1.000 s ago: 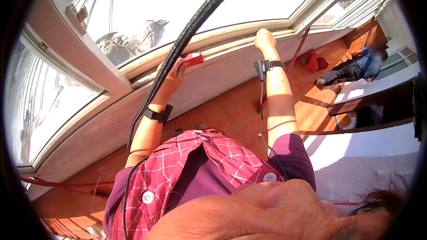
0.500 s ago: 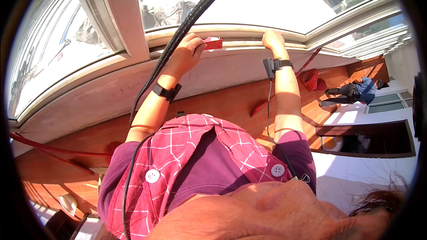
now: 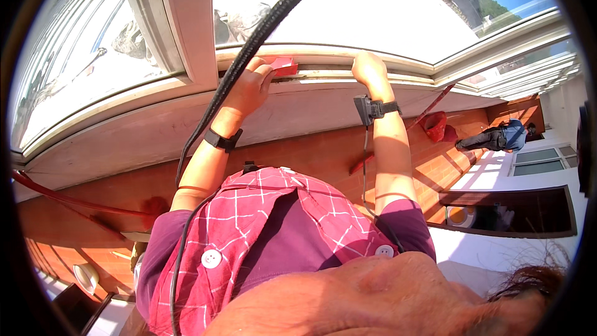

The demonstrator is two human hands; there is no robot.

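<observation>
My left hand (image 3: pixel 250 84) is closed on a small flat red piece (image 3: pixel 286 66) with a folded edge, held against the window track (image 3: pixel 329 76). A black strap circles that wrist. My right hand (image 3: pixel 370 70) rests in a fist on the same track, to the right of the red piece. Whatever it grips is hidden from this side. On the right wrist sits a black strap with a small box (image 3: pixel 363 109), and a thin cable runs down from it.
A thick black cable (image 3: pixel 273 22) crosses in front of the window. The white window post (image 3: pixel 186 18) rises at left. A red bucket (image 3: pixel 433 126) and long red handles stand along the brown floor. Another person (image 3: pixel 497 138) stands farther off at right.
Both hands have slid left along the window track, the red piece moving along with my left hand. My view has shifted slightly. The other person's stance has changed.
</observation>
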